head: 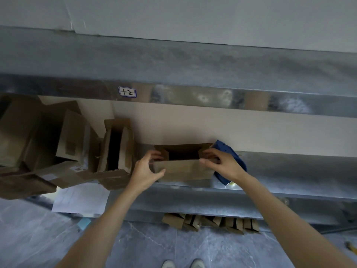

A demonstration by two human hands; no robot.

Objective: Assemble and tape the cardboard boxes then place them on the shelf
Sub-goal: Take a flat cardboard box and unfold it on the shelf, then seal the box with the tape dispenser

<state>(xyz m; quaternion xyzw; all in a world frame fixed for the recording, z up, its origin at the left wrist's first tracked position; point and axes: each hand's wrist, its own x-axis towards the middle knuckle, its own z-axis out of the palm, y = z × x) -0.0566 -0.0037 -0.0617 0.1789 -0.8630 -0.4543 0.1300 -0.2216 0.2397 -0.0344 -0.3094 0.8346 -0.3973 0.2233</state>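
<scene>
**Box steadied on the shelf, gripped at both ends**

Grips box [183, 169] at both ends. Curls left hand [146, 171] round the left end, thumb across the front wall, fingers over the rim. Pinches the right flap with right hand [222, 161], thumb and fingers closed on the cardboard. Rests the box on the middle level of the shelf [280, 171], close to the front lip, top open, flaps up.

Probably holds both ends this way to keep the walls square and stop so light a box sliding, whether for folding flaps or for nudging it into place; cannot tell which. Cannot make out any tape on it through the blur.

Stands it by a blue thing [229, 151] at the right end, touching or merely overlapping in view, hard to say. Works near other boxes [116, 149] heaped at the left, left hand close to the nearest one. Shows floor boxes [210, 222] low down under the bottom level, likely waiting their turn. Suggests mid-task, with the top unsealed.
</scene>
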